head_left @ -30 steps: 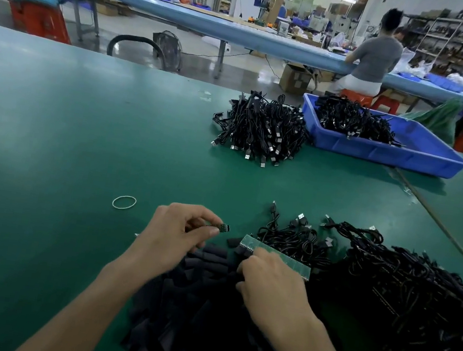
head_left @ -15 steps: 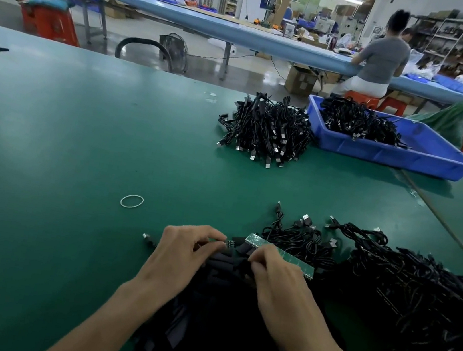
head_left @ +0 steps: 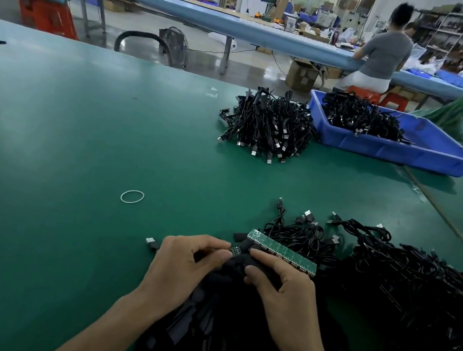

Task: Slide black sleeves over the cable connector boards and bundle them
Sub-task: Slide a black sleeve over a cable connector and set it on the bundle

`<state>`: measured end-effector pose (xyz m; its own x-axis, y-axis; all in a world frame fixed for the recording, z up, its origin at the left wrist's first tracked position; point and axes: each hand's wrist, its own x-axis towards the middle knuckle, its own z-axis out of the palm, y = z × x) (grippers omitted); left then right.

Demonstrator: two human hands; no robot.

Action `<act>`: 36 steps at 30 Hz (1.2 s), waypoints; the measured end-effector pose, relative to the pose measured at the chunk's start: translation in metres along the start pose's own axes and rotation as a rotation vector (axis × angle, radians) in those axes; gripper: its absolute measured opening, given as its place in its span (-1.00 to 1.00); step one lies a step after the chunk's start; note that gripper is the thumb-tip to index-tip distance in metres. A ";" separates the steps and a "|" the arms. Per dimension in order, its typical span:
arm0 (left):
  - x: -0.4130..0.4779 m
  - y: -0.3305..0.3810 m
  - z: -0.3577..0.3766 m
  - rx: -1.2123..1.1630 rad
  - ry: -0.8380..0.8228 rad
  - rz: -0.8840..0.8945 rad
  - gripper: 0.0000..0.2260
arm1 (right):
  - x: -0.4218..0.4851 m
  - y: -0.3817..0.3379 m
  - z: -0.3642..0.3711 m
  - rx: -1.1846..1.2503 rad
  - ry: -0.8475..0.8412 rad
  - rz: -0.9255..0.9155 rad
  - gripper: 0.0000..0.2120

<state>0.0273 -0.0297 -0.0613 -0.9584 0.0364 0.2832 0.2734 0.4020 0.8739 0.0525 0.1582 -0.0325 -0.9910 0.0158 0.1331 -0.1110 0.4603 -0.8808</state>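
My left hand (head_left: 184,264) pinches a small connector board (head_left: 234,249) between thumb and fingers. My right hand (head_left: 279,287) pinches a black sleeve (head_left: 241,262) right next to the board, over a heap of loose black sleeves (head_left: 216,332) at the near edge. A green strip of joined boards (head_left: 282,252) lies just beyond my right fingers, with its black cables (head_left: 302,237) behind it. A USB plug (head_left: 151,243) pokes out left of my left hand.
A white rubber band (head_left: 132,196) lies on the green table (head_left: 65,135). A big tangle of cables (head_left: 422,300) fills the right. Farther back sit a pile of bundled cables (head_left: 268,123) and a blue tray (head_left: 407,153) with more. A person sits at another bench behind.
My left hand has come down and right with the small board to meet my right hand over the sleeve heap. My right hand now pinches a sleeve.
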 end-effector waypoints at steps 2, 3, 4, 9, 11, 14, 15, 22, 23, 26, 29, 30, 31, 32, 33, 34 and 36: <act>0.000 0.000 -0.001 -0.024 -0.013 -0.009 -0.88 | 0.000 0.001 0.002 0.015 -0.012 -0.014 -0.72; 0.001 0.000 -0.001 -0.033 -0.022 -0.012 -0.89 | 0.000 0.001 0.003 0.021 -0.010 -0.024 -0.72; 0.001 0.000 -0.001 -0.038 -0.028 -0.013 -0.89 | 0.001 0.002 0.004 0.031 -0.003 -0.033 -0.73; 0.004 0.002 0.000 -0.071 -0.049 0.002 -0.82 | 0.003 0.004 0.005 0.077 0.024 -0.030 -0.77; 0.005 0.002 -0.001 -0.084 -0.054 0.004 -0.83 | 0.003 0.004 0.005 0.079 0.027 -0.030 -0.77; 0.005 0.003 -0.002 -0.089 -0.055 0.030 -0.82 | 0.003 0.004 0.007 0.029 0.036 -0.049 -0.77; 0.005 0.003 -0.002 -0.091 -0.057 0.035 -0.80 | 0.004 0.004 0.007 0.024 0.036 -0.054 -0.75; 0.006 0.002 -0.003 -0.085 -0.111 0.027 -0.79 | 0.006 0.003 0.003 0.048 -0.035 -0.054 -0.69; 0.007 0.002 -0.004 -0.082 -0.119 0.032 -0.80 | 0.007 0.003 0.002 0.051 -0.043 -0.050 -0.70; 0.008 0.003 -0.005 -0.088 -0.157 0.042 -0.82 | 0.010 0.003 -0.001 0.049 -0.102 -0.043 -0.70; 0.009 0.005 -0.006 -0.139 -0.195 0.030 -0.86 | 0.014 0.004 -0.006 0.062 -0.189 -0.030 -0.69; 0.009 0.005 -0.007 -0.159 -0.206 0.021 -0.87 | 0.016 0.005 -0.009 0.077 -0.212 -0.025 -0.69; 0.009 0.006 -0.007 -0.177 -0.219 0.015 -0.87 | 0.018 0.005 -0.010 0.091 -0.233 -0.022 -0.68; 0.009 0.006 -0.008 -0.194 -0.233 0.011 -0.87 | 0.019 0.005 -0.011 0.109 -0.250 -0.022 -0.68; 0.009 0.006 -0.008 -0.212 -0.246 0.006 -0.85 | 0.020 0.005 -0.011 0.141 -0.258 -0.020 -0.69; 0.009 0.006 -0.008 -0.232 -0.257 -0.001 -0.85 | 0.021 0.005 -0.011 0.185 -0.257 -0.016 -0.71; 0.008 0.006 -0.007 -0.249 -0.266 -0.010 -0.84 | 0.021 0.006 -0.011 0.241 -0.247 -0.003 -0.77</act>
<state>0.0218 -0.0338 -0.0509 -0.9400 0.2834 0.1901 0.2444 0.1700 0.9547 0.0320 0.1710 -0.0305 -0.9755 -0.2146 0.0477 -0.0993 0.2368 -0.9665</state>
